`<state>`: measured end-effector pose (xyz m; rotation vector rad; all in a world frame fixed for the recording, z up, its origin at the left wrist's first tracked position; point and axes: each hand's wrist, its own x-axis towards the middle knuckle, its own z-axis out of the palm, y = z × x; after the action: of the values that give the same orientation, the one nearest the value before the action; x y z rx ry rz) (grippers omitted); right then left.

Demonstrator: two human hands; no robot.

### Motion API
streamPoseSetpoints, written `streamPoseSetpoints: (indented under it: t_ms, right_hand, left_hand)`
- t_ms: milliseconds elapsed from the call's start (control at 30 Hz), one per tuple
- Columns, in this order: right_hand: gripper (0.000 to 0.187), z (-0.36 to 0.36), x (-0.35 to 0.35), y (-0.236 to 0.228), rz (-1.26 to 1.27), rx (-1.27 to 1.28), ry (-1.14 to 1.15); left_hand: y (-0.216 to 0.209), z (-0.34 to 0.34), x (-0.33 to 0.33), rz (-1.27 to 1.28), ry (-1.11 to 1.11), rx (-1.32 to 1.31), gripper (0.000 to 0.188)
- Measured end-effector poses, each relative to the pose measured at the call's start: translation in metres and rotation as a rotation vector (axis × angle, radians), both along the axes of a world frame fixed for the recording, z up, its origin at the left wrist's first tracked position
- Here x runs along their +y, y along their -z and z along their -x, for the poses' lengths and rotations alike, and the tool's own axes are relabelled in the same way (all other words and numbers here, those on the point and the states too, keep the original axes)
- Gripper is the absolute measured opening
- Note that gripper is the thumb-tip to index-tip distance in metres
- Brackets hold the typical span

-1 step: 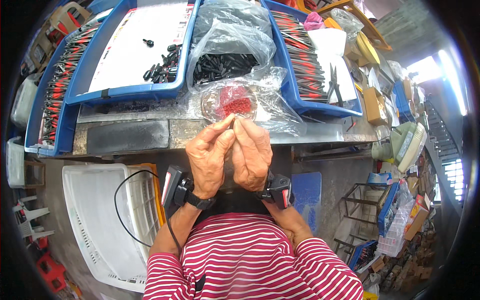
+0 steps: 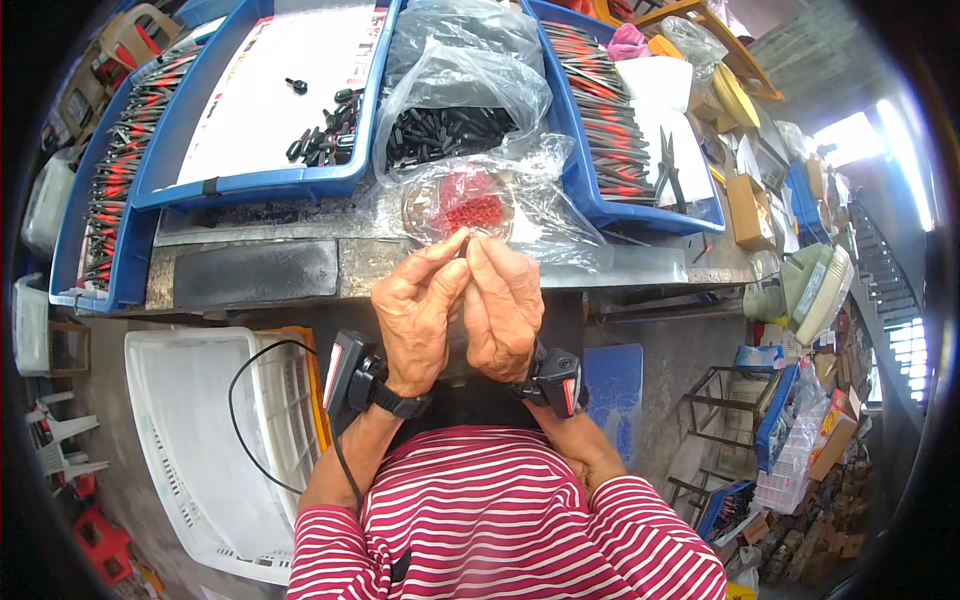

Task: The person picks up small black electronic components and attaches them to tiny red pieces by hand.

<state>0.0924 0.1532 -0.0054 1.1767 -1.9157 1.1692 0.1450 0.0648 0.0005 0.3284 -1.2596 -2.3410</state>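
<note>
My left hand (image 2: 418, 312) and my right hand (image 2: 505, 310) meet in front of the bench edge, fingertips pinched together. Between them shows a sliver of a small dark piece, mostly hidden by the fingers. Just beyond the fingertips, small red parts (image 2: 474, 212) lie in a clear plastic bag (image 2: 545, 205). Behind that, another plastic bag (image 2: 465, 72) lies open with many small black parts (image 2: 450, 137) inside. To the left, a blue tray (image 2: 260, 188) holds a white sheet (image 2: 270, 90) and a pile of black pieces with dark tips (image 2: 330, 135).
Slim black-and-red tools (image 2: 115, 170) fill a blue tray at far left; similar ones (image 2: 610, 130) lie in the right blue tray (image 2: 650, 222) beside long-nosed pliers (image 2: 668, 170). A dark pad (image 2: 255, 273) rests on the bench edge. A white crate (image 2: 190, 430) stands below left.
</note>
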Motion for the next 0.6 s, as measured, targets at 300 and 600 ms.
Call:
streamPoseSetpoints:
  t_ms: [300,600]
  right_hand:
    - [0.033,0.001,0.006,-0.002,-0.016,-0.074,-0.002]
    - [0.011,0.015,0.022,-0.016,0.134,-0.760,-0.308]
  left_hand:
    - [0.002,0.004,-0.001,-0.057,0.060,0.016,0.023]
    - [-0.003,-0.002,-0.025,0.429,0.127,-0.052,0.021]
